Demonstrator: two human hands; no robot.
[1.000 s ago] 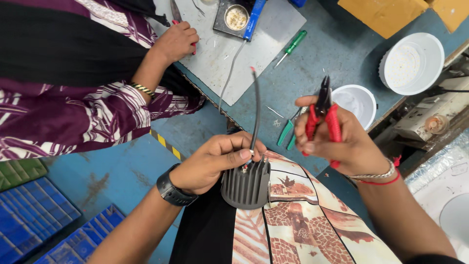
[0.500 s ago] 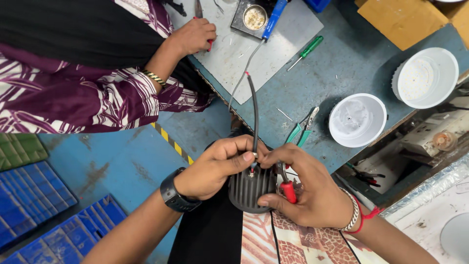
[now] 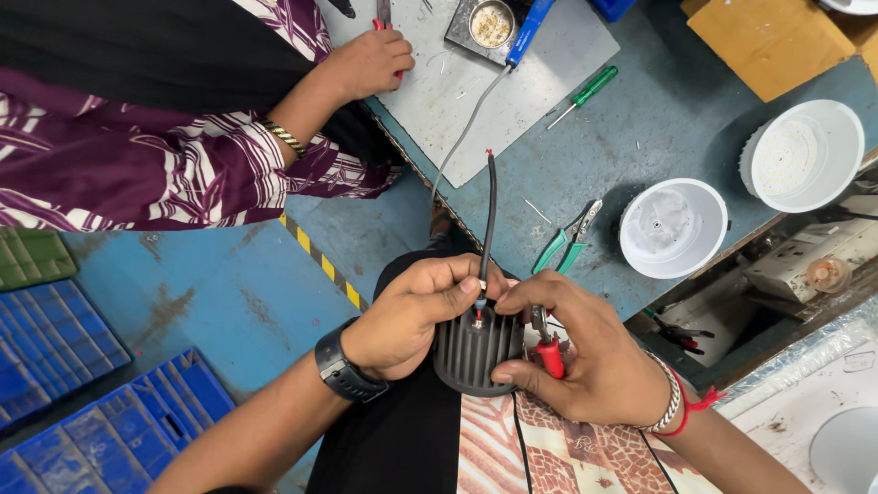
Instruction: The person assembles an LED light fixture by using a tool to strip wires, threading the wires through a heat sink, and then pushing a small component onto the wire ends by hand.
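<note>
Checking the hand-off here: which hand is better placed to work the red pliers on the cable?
Probably the right hand: it holds the red pliers beside the cable, while the left hand pinches the cable at the finned housing.

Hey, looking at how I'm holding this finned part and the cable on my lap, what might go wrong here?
1. The black finned housing rests on the lap, steadied only by the left hand; it may tip or slide.
2. The right hand grips the red-handled pliers close to the left hand's fingertips, so a slip might nick them.
3. The black cable stands free above the housing and might bend or pull loose.
</note>
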